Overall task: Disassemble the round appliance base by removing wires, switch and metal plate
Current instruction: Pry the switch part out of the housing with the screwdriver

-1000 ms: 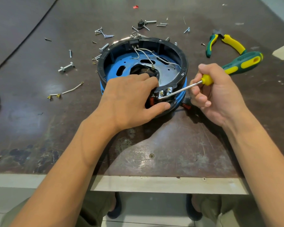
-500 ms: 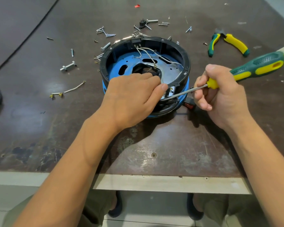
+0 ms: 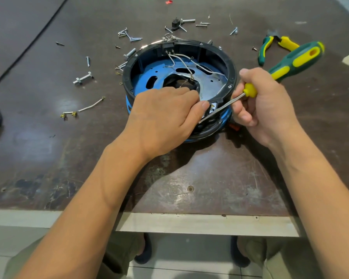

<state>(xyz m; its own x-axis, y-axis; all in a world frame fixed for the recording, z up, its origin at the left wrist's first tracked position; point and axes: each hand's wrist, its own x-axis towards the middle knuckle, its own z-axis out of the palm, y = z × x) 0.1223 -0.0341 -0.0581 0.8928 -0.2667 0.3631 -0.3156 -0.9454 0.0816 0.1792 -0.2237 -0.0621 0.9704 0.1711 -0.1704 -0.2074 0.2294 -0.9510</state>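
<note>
The left hand (image 3: 163,117) lies over the near edge of the round appliance base (image 3: 129,77). Its fingers curl down inside the black ring and its thumb stretches along the outside of the rim, so the base is clamped in that grip as it rests on the table (image 3: 210,178). The right hand (image 3: 264,109), just right of the base, is closed round the screwdriver (image 3: 296,59) where the yellow collar meets the shaft. The green and yellow handle sticks up and away past the knuckles. The metal shaft runs from that grip down and leftward across the rim. It ends right by the left thumb tip, at the switch (image 3: 212,107) with brass terminals set in the wall of the base. Whether the blade touches the switch I cannot tell. Beyond the left fingers, inside the ring, lies the metal plate (image 3: 155,69), blue-tinted with oval cutouts. Over it loop the white wires (image 3: 182,62), running from a black block at the far wall toward the fingers. Below the right hand's fingers a small red part (image 3: 235,127) shows at the foot of the base. Past the screwdriver handle lie the pliers (image 3: 263,51). Far beyond the left hand are loose screws (image 3: 132,38); out to its left lie a bolt (image 3: 83,78) and a loose wire (image 3: 91,106)
</note>
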